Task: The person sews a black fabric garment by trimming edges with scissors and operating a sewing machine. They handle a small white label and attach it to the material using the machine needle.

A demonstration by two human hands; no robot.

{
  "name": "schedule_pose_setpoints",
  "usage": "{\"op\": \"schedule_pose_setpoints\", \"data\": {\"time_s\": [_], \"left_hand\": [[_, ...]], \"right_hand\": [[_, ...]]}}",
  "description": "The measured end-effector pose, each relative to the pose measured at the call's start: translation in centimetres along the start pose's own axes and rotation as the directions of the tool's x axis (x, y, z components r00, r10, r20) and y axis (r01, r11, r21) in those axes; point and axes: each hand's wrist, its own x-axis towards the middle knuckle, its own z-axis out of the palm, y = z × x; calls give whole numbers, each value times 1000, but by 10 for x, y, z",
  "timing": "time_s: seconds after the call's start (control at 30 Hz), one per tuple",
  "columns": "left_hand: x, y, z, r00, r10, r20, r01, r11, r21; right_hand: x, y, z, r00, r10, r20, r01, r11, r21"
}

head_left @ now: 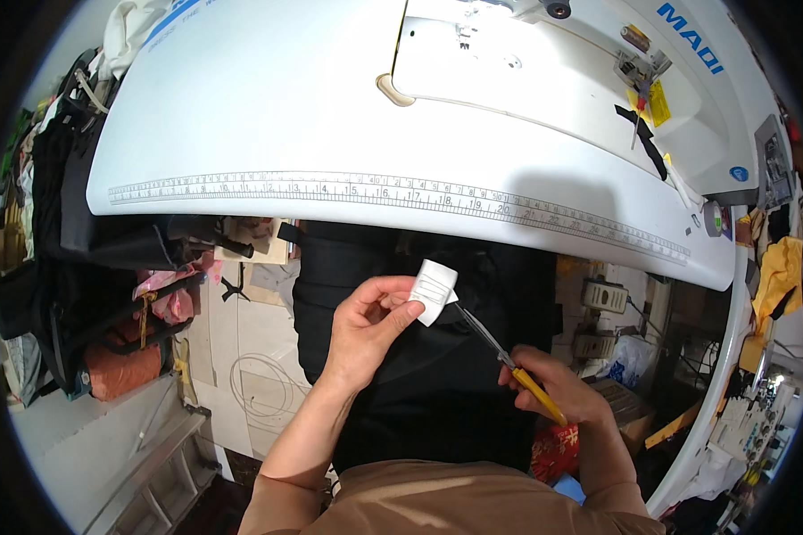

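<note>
My left hand (pixel 371 323) pinches a small white label (pixel 433 287) with faint printed lines between thumb and fingers, above my lap. My right hand (pixel 558 385) grips scissors (pixel 484 337) with yellow handles and metal blades. The blades point up and left, their tips at the label's lower right edge; whether they touch it I cannot tell. Under both hands, black cloth (pixel 419 401) covers my lap.
A white sewing machine table (pixel 285 134) with a printed ruler along its front edge spans the far side. The sewing machine (pixel 598 98) stands at the far right. Piled bags (pixel 125 367) and a metal ladder (pixel 165 477) are at left. Foot pedals (pixel 605 296) show below.
</note>
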Motion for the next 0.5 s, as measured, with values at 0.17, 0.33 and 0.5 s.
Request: {"op": "schedule_pose_setpoints", "data": {"time_s": [0.17, 0.33, 0.5], "left_hand": [[9, -2, -1, 998, 31, 48, -27, 996, -84], [13, -1, -2, 996, 17, 88, -8, 995, -96], [14, 0, 0, 989, 61, 134, -46, 993, -109]], "right_hand": [[-2, 3, 0, 991, -67, -117, 39, 973, -226], [5, -16, 7, 989, 8, -147, -44, 968, -245], [13, -12, 15, 976, -87, -200, -2, 915, -404]]}}
